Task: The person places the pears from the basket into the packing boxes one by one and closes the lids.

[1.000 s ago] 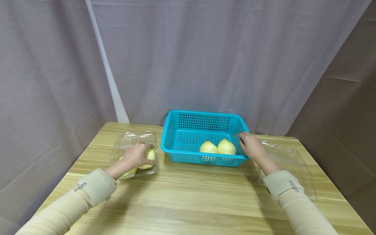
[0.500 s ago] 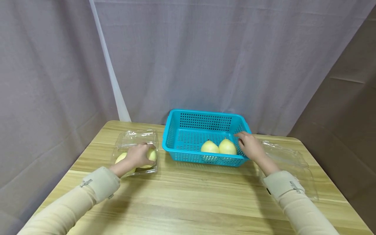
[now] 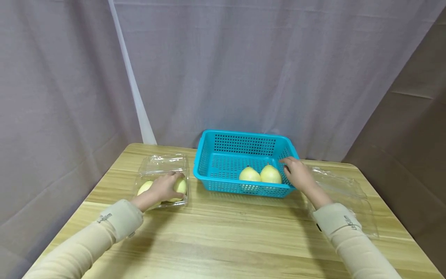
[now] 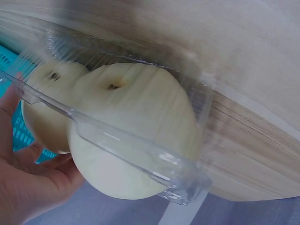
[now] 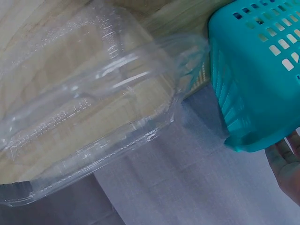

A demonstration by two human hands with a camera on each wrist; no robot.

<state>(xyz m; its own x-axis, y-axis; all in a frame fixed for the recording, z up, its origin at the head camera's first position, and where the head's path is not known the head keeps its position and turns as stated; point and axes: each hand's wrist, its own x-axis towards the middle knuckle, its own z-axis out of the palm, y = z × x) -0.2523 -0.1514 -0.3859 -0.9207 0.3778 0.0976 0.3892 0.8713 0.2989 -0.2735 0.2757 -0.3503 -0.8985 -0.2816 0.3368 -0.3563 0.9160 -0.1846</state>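
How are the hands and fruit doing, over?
Left hand grips a pear in clear box. Right hand at basket's side, no fruit held. Two pears in basket. Box may get in the way.

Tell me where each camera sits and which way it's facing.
Head: on the head, facing forward and down at the blue basket; left hand, right hand and sleeves show.
Left wrist: on that wrist, facing two pears in a clear container; left hand partly visible.
Right wrist: on that wrist, facing a second clear container and the blue basket's side; right hand at the edge.
Shared: head and left wrist show those two pears.
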